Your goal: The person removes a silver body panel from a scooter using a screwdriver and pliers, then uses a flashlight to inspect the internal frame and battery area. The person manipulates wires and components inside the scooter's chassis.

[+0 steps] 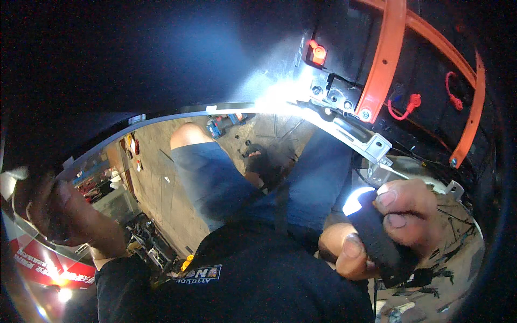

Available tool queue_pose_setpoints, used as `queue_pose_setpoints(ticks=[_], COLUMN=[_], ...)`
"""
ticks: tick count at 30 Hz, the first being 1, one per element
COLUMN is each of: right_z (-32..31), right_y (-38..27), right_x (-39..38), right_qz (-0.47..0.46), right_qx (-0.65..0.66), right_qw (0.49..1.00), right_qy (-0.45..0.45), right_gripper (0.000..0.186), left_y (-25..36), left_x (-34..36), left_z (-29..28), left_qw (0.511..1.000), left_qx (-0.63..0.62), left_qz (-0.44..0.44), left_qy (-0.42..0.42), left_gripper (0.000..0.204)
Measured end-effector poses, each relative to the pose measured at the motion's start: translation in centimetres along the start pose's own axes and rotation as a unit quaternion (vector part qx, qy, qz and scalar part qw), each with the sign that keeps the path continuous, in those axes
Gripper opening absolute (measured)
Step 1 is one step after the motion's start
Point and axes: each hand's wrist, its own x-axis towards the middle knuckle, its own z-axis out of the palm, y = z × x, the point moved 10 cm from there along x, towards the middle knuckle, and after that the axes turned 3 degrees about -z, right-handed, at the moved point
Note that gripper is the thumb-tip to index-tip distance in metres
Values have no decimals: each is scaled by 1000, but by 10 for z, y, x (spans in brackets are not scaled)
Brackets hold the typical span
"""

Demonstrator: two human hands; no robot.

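My right hand (417, 210) is closed around a black handheld lamp (379, 239), fingers on one side and thumb on the other. White light shines from the lamp's upper end, and a bright patch falls on a silver metal bracket rail (344, 132) above my knees. My left hand (48, 207) is raised at the far left, beside a dark panel's edge. Shadow and blur hide its fingers, so I cannot tell whether it holds anything. Close to the rail, orange metal bars (383, 59) are bolted to a dark surface, with a red-capped part (318, 53) nearby.
Overhead spreads a large dark panel (134, 59) with a curved lower edge. Red loops with caps (412, 102) hang between the orange bars. Blue tools (215, 127) lie on the floor beyond my knees. A red banner (48, 264) and bright lamps appear at lower left.
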Motion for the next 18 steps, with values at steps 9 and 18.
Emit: queue_pose_setpoints(ticks=[9,18], right_z=[17,42], right_y=[-55,-107], right_x=[-19,-92], right_qz=[-80,48], right_qx=[-7,-46], right_qw=[996,989], right_qy=[45,136], right_gripper=[39,40], left_y=[55,59], left_x=[18,15], left_z=[38,36], left_qw=[994,980], left_qx=[-46,-84], left_qz=[85,178], left_qy=[-55,42], left_gripper=[21,31])
